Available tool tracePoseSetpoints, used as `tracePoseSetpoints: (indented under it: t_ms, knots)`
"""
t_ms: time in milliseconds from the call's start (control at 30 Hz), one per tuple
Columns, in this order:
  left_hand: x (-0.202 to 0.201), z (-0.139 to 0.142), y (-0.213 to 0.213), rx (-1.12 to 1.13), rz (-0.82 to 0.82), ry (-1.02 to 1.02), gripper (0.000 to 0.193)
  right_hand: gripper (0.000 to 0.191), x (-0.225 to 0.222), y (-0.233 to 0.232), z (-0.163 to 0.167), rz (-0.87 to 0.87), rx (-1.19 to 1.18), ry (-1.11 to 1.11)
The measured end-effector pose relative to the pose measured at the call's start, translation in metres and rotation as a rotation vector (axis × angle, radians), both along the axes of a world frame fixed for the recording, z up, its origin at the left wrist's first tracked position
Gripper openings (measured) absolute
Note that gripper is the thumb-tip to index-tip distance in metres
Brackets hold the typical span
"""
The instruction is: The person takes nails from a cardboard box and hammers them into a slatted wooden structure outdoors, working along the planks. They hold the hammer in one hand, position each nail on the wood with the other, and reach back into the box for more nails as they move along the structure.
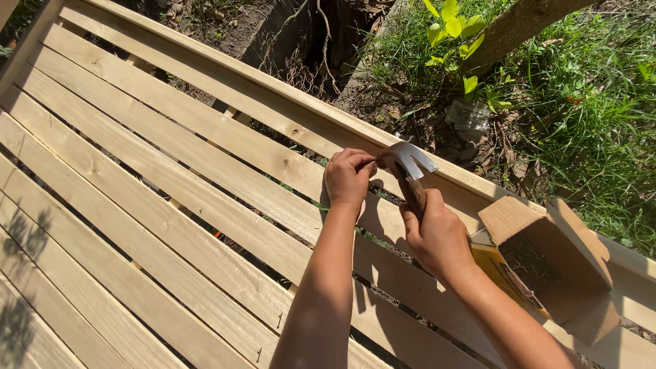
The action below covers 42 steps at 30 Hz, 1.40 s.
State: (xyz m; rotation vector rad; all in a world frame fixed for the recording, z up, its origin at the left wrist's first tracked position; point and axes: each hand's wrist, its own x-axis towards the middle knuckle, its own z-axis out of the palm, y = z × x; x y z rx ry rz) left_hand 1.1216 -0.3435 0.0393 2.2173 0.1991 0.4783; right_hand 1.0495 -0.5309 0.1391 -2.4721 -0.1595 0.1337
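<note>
— Hammer [412,171] is in my right hand [437,236]. My fingers are wrapped tight round the wooden handle, high up, close under the metal head.

— Where is the head of it?

— Just above the top slat [287,160] of the slatted wooden frame [137,225], right beside my left hand [347,176]. The claw end points away from that hand, toward the grass [594,116].

— And your left hand?

— It rests on that same slat, fingers pinched together at the tips, thumb against forefinger. The pinch sits touching or nearly touching the hammer's face. Whatever is between my fingertips is too small for me to make out, so I cannot tell what it holds.

— What else lies near the hammer?

— An open cardboard box [547,260] sits on the frame past my right wrist, on the far side of it from my left hand, flaps up. Its inside is in shadow and I cannot see what it carries. A flat yellow sheet or packet [502,270] lies against its near edge, under my forearm.

— And beyond?

— Above the hammer the frame's long top rail [225,75] runs slantwise. Past it is bare soil with dry leaves, a tree trunk [512,27] with a few bright green leaves, and grass further off.
</note>
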Motion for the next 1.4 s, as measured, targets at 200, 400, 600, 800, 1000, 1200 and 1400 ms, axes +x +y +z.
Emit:
tracePoseSetpoints:
  t_ms: [200,400,600,800,1000,1200,1400]
  knots:
    - [-0.011,0.030,0.056,0.026,0.036,0.072,0.046,0.049,-0.059,-0.027,-0.017,0.217,0.058,-0.207]
    - [0.004,0.031,0.066,0.448,-0.146,0.143,0.079,0.058,-0.053,-0.005,0.004,0.419,-0.136,-0.306]
    - [0.017,0.046,0.058,0.530,-0.277,0.339,0.105,0.106,0.051,0.049,0.012,0.099,-0.462,-0.384]
    - [0.022,0.062,0.069,0.667,-0.396,0.370,0.111,0.125,0.074,0.031,-0.006,0.157,-0.432,-0.128]
    - [0.047,0.071,0.083,0.856,-0.536,0.347,0.127,0.119,0.079,0.027,-0.003,0.188,-0.463,-0.124]
    - [0.055,0.057,0.089,0.831,-0.739,0.094,0.116,0.120,0.078,0.028,-0.004,0.244,-0.520,-0.218]
    - [0.052,0.046,0.093,0.823,-0.723,0.068,0.114,0.111,0.077,0.027,-0.006,0.254,-0.547,-0.289]
